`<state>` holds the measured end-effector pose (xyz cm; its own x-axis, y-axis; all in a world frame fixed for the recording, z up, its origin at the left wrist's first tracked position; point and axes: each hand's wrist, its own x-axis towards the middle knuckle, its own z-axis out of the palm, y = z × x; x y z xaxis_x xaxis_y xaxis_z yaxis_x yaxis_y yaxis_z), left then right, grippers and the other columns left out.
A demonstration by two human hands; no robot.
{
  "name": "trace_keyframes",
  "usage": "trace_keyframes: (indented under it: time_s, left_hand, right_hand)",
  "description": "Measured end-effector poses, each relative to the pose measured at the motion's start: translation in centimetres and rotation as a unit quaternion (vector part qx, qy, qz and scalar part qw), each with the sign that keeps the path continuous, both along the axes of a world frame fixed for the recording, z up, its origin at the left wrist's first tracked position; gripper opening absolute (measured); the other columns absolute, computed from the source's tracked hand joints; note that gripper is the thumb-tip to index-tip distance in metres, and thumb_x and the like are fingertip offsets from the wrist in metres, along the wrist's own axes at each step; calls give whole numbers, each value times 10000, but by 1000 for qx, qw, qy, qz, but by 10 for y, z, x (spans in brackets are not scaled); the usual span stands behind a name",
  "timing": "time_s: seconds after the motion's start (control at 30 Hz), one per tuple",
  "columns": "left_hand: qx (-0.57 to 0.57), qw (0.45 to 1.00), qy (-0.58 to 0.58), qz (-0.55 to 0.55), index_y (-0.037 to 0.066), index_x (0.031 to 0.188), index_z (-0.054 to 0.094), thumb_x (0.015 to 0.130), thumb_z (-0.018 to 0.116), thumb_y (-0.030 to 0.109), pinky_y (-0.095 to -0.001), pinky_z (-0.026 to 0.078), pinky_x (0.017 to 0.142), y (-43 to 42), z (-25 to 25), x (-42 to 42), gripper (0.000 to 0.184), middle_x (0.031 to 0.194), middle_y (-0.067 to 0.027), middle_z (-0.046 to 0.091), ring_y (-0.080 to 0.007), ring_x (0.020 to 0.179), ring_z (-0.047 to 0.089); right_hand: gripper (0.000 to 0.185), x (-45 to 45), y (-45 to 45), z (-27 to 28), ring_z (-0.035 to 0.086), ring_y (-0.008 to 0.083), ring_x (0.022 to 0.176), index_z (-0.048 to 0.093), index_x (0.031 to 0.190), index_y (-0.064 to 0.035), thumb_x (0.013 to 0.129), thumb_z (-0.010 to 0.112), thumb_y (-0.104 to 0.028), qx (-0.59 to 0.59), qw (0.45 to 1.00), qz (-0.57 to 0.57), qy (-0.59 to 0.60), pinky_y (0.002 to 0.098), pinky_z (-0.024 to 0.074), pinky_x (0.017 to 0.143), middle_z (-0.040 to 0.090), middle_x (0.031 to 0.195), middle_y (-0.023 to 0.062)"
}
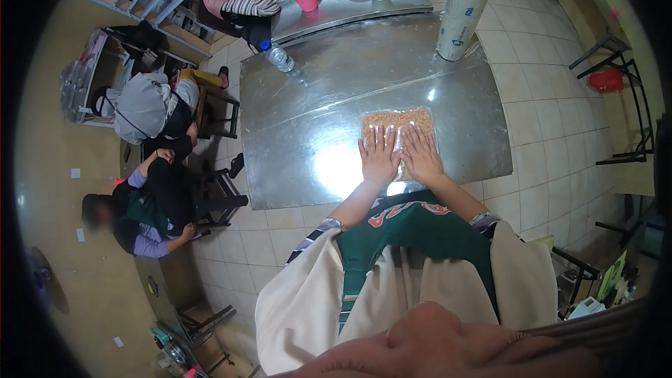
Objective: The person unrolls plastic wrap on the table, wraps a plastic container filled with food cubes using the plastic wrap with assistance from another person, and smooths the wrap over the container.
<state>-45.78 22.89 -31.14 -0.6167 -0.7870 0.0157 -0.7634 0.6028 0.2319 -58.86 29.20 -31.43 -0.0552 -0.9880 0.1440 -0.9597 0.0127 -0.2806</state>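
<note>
A clear plastic bag of light brown grainy stuff [397, 117] lies flat on the metal table [315, 126], close to its front edge. My left hand [379, 157] rests flat on the left part of the bag, its fingers stretched out. Beside it my right hand [421, 157] lies flat on the right part, fingers slightly apart. The two thumbs meet or nearly meet in the middle. Both palms cover much of the bag's lower half.
A water bottle [280, 58] stands near the table's back left corner, a large wrapped roll [463, 10] at the back right. Behind, another table [336, 8] holds a pink cup, a pale cup and a dark bowl. Several people sit behind and at the left.
</note>
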Motion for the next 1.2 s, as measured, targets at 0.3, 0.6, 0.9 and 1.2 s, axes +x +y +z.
trace_keyframes:
  time_s: [0.3,0.6,0.9,1.2]
  left_hand:
    - [77,991,103,31,115,1283,278,817,380,394,-528,40,976,-6,11,2,553,1354,-139,175,-315,1257,118]
    - [-2,997,68,-29,86,1259,318,845,345,335,-509,88,983,-52,9,-26,484,1338,-134,222,-305,1247,160]
    - [12,999,23,-46,113,1280,294,857,278,333,-488,65,998,-61,0,-33,477,1343,-87,235,-272,1252,167]
    - [56,998,17,-9,117,1277,303,844,301,364,-474,71,1002,-62,6,-32,498,1350,-90,224,-283,1256,152]
  right_hand:
    - [490,-4,-3,11,160,263,1253,324,1254,-74,833,390,-317,-11,999,-2,-53,431,87,1012,222,1339,124]
    - [461,-28,-57,9,178,244,1249,327,1249,-72,835,379,-267,-3,999,-20,-35,425,97,1016,229,1340,97]
    - [447,-29,-67,6,193,219,1248,321,1263,-92,866,283,-293,52,998,-11,-28,402,88,1022,261,1332,76]
    - [445,-37,-63,6,202,189,1245,324,1255,-65,858,284,-262,68,994,-72,-42,400,80,1025,279,1325,63]
